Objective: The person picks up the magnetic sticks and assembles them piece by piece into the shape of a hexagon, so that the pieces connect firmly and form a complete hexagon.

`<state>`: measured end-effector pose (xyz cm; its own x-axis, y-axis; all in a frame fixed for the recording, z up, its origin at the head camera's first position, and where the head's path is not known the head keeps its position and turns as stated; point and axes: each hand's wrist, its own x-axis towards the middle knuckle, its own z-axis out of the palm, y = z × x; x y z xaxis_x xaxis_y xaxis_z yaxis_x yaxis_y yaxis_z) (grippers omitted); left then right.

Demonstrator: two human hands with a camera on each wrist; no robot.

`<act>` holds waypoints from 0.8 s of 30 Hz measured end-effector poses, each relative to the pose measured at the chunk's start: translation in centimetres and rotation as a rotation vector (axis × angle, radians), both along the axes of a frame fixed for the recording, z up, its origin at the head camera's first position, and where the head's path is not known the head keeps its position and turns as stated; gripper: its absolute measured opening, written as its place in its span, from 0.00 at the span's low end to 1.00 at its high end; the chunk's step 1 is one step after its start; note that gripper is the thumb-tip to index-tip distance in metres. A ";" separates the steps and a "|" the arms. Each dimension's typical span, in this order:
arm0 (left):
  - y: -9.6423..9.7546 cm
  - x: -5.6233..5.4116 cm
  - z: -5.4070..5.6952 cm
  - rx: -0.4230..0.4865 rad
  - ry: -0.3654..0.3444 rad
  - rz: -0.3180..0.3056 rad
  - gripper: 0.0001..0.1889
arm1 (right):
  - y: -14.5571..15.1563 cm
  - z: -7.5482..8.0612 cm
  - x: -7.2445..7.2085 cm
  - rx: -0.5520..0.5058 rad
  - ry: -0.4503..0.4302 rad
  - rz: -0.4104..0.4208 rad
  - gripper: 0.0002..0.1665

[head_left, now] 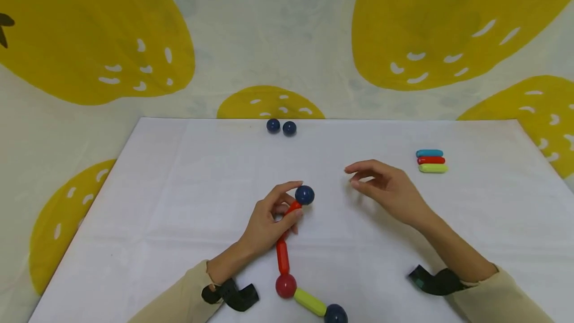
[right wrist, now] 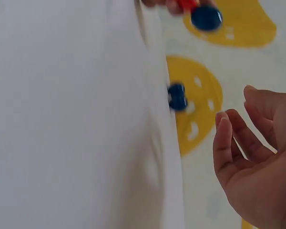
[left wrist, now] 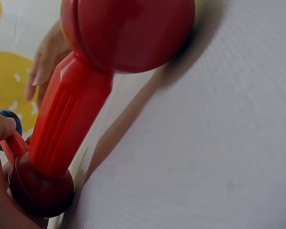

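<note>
A chain of plastic rods and balls runs up from the table's front in the head view. My left hand [head_left: 270, 223] grips its upper end around a red rod [head_left: 293, 207], with the index fingertip at a dark blue ball [head_left: 305, 195]. In the left wrist view, a dark red ball [left wrist: 40, 188] by the palm joins a second red rod [left wrist: 69, 119]. Below, a red ball [head_left: 285, 285], a yellow-green rod [head_left: 310, 302] and another dark blue ball [head_left: 335, 314] continue the chain. My right hand [head_left: 387, 188] hovers to the right, fingers loosely bent, holding nothing.
Two dark blue balls [head_left: 281, 127] sit at the table's far edge. At the right lie a blue rod [head_left: 429, 153], a red rod [head_left: 431, 160] and a yellow-green rod [head_left: 432, 168], side by side. A white cloth [head_left: 179, 178] covers the table; a patterned curtain [head_left: 269, 29] hangs behind.
</note>
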<state>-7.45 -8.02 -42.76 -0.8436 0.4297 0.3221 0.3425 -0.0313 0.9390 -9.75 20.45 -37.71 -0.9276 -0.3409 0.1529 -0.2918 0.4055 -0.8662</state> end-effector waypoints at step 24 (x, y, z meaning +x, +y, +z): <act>-0.1 -0.1 -0.4 -0.027 -0.005 0.012 0.25 | 13.1 -3.7 0.0 0.311 0.271 -0.424 0.21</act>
